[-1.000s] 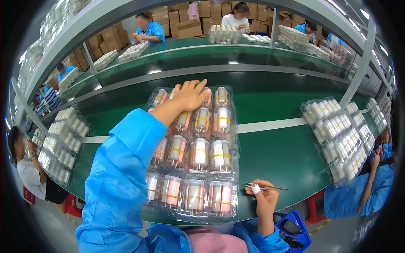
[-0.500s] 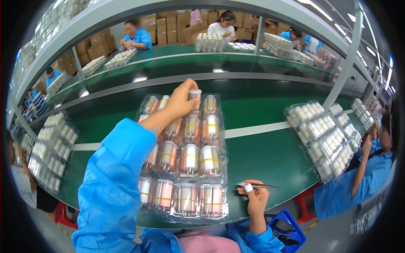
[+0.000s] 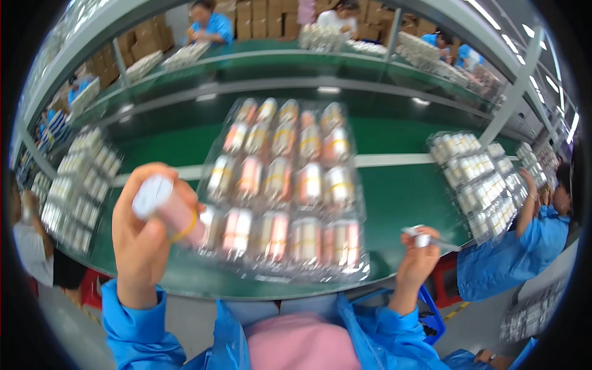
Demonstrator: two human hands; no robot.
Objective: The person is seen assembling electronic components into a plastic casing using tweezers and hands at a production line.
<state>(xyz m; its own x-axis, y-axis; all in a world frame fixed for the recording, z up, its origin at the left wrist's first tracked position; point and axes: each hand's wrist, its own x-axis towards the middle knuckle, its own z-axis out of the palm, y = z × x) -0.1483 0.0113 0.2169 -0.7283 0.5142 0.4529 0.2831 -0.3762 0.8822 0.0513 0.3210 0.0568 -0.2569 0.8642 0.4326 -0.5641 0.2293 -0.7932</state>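
Note:
My left hand [image 3: 137, 246] is raised to the left of the clear plastic tray [image 3: 363, 262], its fingers wrapped round a small cylinder [image 3: 179, 217] with a white end, a pink side and a yellow band. The cylinder is tilted, white end toward me. In the tray lie rows of similar white, grey and pink cylinders [image 3: 307, 242], most with yellow bands. On the right, over the table's near edge, my right hand [image 3: 414, 265] grips a thin pointed metal tool [image 3: 445, 245] that looks like tweezers. A white wrap covers one of its fingertips.
Stacked trays of cylinders stand at the left [image 3: 77, 191] and right [image 3: 478, 185] of the green table [image 3: 394, 197]. A co-worker in a blue jacket [image 3: 512, 253] sits at the right. Below my right hand is a blue bin [image 3: 435, 320]. Metal posts frame the table.
My left hand has come from the tray's far side to its left, carrying a cylinder. The view has shifted, and my right hand, still gripping the tool, appears farther right and higher.

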